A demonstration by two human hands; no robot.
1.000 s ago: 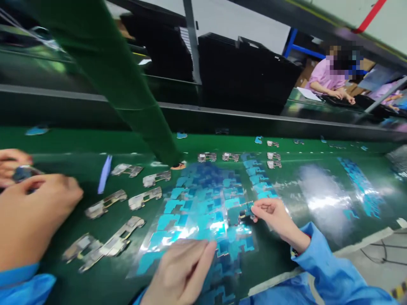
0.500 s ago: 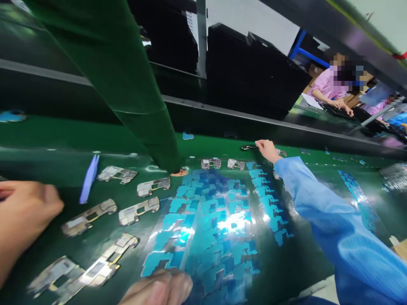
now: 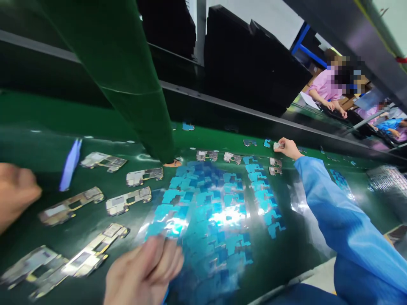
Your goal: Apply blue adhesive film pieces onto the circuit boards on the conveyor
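Observation:
My left hand (image 3: pixel 17 192) is at the left edge, closed and blurred by motion; what it holds, if anything, is hidden. Nearest to it are a purple-blue pair of tweezers (image 3: pixel 70 165) and a bare phone circuit board (image 3: pixel 71 206) on the green mat. My right hand (image 3: pixel 144 269) is at the bottom middle with its fingers curled in, and I cannot make out anything in them. It is over the left edge of the blue film-covered boards (image 3: pixel 219 197). To its left lies a long phone circuit board (image 3: pixel 92 250), beside an overlapping pair (image 3: pixel 34 264).
A co-worker's blue-sleeved arm (image 3: pixel 330 207) reaches in from the right, its hand (image 3: pixel 289 148) pinching a small pale board (image 3: pixel 278 146). A green-wrapped post (image 3: pixel 127 84) slants down to the mat. Black panels (image 3: pixel 251 63) stand behind. Other people (image 3: pixel 327 87) sit beyond.
The view has shifted slightly. My right hand has come up further into view, and my left hand has drawn leftward. The co-worker's hand has moved right, from a dark board to a pale one.

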